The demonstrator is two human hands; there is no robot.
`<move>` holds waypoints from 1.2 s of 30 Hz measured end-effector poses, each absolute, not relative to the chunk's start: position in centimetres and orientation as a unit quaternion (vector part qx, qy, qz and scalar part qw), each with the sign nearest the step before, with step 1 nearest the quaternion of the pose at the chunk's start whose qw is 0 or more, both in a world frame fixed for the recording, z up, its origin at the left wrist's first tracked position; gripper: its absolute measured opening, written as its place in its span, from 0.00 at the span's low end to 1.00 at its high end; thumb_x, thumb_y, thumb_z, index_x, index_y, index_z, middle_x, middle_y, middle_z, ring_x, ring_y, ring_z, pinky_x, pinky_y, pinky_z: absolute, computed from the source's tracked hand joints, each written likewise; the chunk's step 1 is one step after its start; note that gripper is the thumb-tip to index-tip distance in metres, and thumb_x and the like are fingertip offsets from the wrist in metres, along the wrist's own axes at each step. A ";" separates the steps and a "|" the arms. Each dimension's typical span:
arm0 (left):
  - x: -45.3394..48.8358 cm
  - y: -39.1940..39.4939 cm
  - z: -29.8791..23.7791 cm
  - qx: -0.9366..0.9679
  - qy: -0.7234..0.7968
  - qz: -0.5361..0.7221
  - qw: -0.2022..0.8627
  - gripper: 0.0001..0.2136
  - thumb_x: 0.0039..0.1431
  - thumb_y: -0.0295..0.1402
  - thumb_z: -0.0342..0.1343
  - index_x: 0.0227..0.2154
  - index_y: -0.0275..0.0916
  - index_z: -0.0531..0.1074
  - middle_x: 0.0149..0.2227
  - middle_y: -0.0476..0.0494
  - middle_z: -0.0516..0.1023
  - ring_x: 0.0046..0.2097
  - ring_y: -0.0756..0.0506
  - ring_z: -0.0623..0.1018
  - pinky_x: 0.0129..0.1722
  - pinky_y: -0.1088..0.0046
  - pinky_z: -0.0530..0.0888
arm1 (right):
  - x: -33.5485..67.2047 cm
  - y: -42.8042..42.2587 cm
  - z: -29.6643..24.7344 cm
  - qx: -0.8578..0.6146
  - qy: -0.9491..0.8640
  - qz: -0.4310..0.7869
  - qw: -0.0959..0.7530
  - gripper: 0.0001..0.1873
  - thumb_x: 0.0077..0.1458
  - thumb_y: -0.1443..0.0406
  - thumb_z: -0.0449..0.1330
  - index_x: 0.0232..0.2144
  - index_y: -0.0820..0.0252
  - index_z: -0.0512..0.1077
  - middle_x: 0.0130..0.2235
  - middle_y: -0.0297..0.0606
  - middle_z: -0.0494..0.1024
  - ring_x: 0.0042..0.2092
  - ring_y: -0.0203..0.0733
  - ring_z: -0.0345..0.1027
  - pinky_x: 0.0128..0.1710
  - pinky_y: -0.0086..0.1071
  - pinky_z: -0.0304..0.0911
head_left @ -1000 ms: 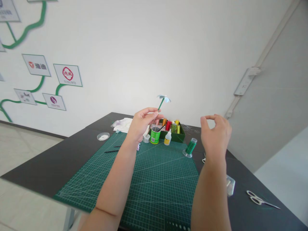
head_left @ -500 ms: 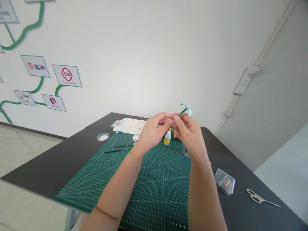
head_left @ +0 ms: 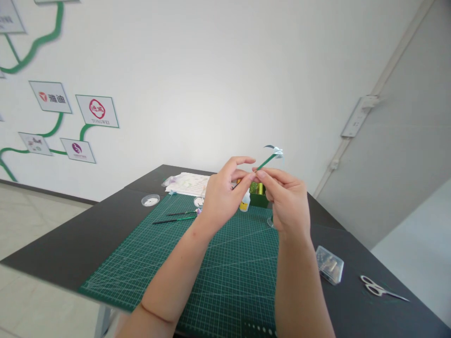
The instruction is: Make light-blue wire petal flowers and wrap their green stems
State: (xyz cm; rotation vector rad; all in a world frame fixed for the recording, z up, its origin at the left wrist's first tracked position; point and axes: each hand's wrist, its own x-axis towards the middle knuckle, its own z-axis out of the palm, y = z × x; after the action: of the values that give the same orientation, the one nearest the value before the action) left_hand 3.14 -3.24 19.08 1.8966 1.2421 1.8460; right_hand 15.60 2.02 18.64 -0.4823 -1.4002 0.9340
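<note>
Above the cutting mat (head_left: pixel 239 263), my two hands meet at a thin green-wrapped stick (head_left: pixel 267 161) that slants up to the right. Pale blue petal-like pieces (head_left: pixel 278 151) and a dark curved strip are at its upper end. My left hand (head_left: pixel 225 192) pinches the lower part between thumb and a finger, its index finger raised. Right beside it, my right hand (head_left: pixel 287 192) pinches the stick with thumb and forefinger. Behind the hands stands a small glue bottle (head_left: pixel 244 201) with a yellow label, partly covered by my left hand.
Dark thin sticks (head_left: pixel 174 219) lie on the mat at left, beyond them a dish with white contents (head_left: pixel 151 200) and a white paper (head_left: pixel 188 183). A green box (head_left: pixel 259 199) holds spools at the back. At right are a clear case (head_left: pixel 329 265) and scissors (head_left: pixel 380 287).
My right hand has shifted slightly right and down, and the stick's blue end has turned and risen a little. My left index finger has lifted away from the stick.
</note>
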 end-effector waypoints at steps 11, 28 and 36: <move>2.5 -2.9 18.8 0.664 0.350 0.606 0.264 0.11 0.65 0.37 0.57 0.45 0.37 0.76 0.38 0.42 0.84 0.42 0.46 0.83 0.45 0.70 0.78 | 15.5 1.9 18.8 -0.185 -0.584 0.435 0.660 0.07 0.47 0.59 0.71 0.30 0.55 0.82 0.28 0.35 0.81 0.32 0.43 0.77 0.31 0.36 0.74; 1.9 -3.1 19.5 0.680 0.334 0.570 0.317 0.09 0.66 0.36 0.53 0.32 0.37 0.71 0.30 0.47 0.77 0.31 0.52 0.75 0.34 0.75 0.72 | 15.4 1.5 18.7 -0.204 -0.589 0.412 0.665 0.06 0.47 0.62 0.69 0.29 0.59 0.82 0.18 0.27 0.66 0.20 0.30 0.57 0.22 0.28 0.59; 2.5 -2.7 18.9 0.655 0.431 0.588 0.199 0.10 0.69 0.38 0.47 0.35 0.40 0.69 0.24 0.53 0.67 0.26 0.51 0.67 0.27 0.76 0.63 | 15.1 1.6 18.5 -0.280 -0.640 0.264 0.665 0.08 0.52 0.62 0.66 0.28 0.59 0.82 0.16 0.25 0.56 0.21 0.31 0.50 0.24 0.29 0.55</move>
State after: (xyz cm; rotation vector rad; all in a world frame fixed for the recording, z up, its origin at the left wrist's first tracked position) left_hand 2.50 -2.75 18.91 1.8327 1.2053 1.6437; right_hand 15.08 1.63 18.52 -0.6326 -1.4443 0.5967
